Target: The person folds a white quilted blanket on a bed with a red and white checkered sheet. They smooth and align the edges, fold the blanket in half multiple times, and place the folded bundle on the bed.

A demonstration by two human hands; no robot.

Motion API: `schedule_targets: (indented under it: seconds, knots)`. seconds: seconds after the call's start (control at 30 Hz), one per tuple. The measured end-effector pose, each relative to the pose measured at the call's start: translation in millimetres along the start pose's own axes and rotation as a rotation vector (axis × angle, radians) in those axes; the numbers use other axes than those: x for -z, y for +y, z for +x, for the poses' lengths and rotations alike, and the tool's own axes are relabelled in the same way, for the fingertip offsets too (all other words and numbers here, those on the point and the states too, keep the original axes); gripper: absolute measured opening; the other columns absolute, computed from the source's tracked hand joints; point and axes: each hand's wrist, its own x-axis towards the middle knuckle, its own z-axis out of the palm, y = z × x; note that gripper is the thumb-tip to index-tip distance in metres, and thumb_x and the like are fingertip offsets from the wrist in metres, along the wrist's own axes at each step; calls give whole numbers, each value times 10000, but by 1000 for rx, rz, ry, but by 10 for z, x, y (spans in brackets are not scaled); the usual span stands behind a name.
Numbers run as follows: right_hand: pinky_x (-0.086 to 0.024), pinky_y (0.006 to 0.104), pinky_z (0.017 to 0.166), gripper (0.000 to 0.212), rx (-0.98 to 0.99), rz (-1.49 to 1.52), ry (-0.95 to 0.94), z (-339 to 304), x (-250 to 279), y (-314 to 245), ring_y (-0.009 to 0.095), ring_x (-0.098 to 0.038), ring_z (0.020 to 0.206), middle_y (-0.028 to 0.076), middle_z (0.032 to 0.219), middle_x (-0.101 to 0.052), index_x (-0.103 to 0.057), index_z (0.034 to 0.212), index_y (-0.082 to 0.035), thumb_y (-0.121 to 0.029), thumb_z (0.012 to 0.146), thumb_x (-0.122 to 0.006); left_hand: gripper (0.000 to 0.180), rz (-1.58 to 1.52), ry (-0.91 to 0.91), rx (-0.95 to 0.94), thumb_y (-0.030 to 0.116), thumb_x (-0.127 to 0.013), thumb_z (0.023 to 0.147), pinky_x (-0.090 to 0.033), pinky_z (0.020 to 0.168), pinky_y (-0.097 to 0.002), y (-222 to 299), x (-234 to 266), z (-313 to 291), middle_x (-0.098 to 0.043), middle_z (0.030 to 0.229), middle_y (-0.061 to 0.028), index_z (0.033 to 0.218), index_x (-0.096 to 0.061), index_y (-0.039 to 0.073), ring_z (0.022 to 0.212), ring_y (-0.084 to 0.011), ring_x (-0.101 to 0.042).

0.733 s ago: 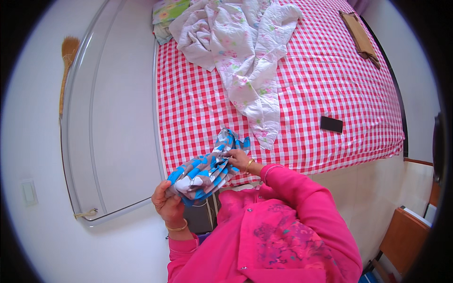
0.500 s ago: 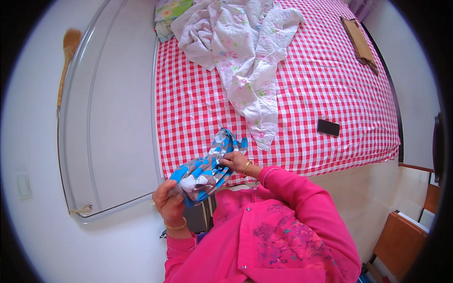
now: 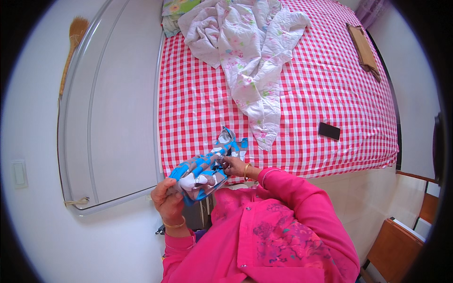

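Note:
Between my hands hangs a bunched piece of patterned fabric [image 3: 202, 166] in blue, grey and white, its far end lying over the near edge of the bed. My left hand [image 3: 168, 198] grips its left end, fingers closed on the cloth. Further right, my right hand [image 3: 235, 166] pinches the fabric near its middle; the fingertips are partly hidden in the folds. I cannot tell what kind of garment or cloth it is. Both wrists carry gold-coloured bangles, below bright pink sleeves.
The bed has a red-and-white checked sheet [image 3: 198, 108]. On it lie a crumpled white floral quilt [image 3: 250, 70], a black phone [image 3: 329, 131] and a folded brown item [image 3: 363, 47]. A grey panel [image 3: 125, 108] stands at left, beside a hanging brush [image 3: 73, 42]. A brown chair [image 3: 395, 247] is lower right.
The fabric's far end has spread a little more open near my right hand. Both hands keep their hold, and the whole view has shifted slightly.

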Motion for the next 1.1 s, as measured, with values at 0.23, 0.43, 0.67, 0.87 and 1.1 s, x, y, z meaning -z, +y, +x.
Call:
schedule_targets:
  seconds: [0.23, 0.43, 0.67, 0.87, 1.1]
  knots:
    - [-469, 431, 645, 207, 32, -484, 216, 188, -137, 5, 350, -589, 762, 159, 889, -587, -583, 907, -49, -191, 756, -578, 349, 87, -36, -18, -36, -614, 654, -431, 756, -231, 80, -25, 7, -613, 903, -85, 1003, -592, -39, 807, -118, -563]
    - [-464, 416, 601, 181, 189, -927, 235, 53, 803, -215, 318, -583, 762, 137, 879, -539, -554, 939, -72, -83, 764, -511, 357, 320, 139, 97, -82, -506, 646, -407, 740, -189, 263, 555, 118, -585, 882, -27, 988, -596, -44, 780, -82, -537]
    - [-496, 309, 550, 118, 557, -357, 629, 72, 1745, -1385, 218, -611, 698, 94, 831, -589, -604, 882, -23, -77, 807, -531, 309, 363, 246, 196, -113, -463, 683, -410, 702, -202, 264, 1155, 269, -578, 849, -30, 952, -604, -59, 751, -89, -524]
    - [-545, 251, 509, 229, 329, 90, 557, 457, 2033, -1892, 156, -605, 657, 80, 753, -564, -565, 820, 50, -143, 862, -449, 175, 170, 412, 119, -123, -540, 685, -426, 690, -223, -64, 1575, 838, -574, 797, -55, 828, -604, -47, 742, -123, -530]
    - [-433, 380, 575, 175, 608, -361, 670, 571, 2155, -2957, 339, -563, 647, 174, 701, -550, -548, 783, -15, -183, 818, -514, 336, 598, 147, -36, -104, -556, 703, -453, 643, -216, 563, 1183, 1725, -577, 828, -19, 1020, -593, 0, 713, -97, -532]
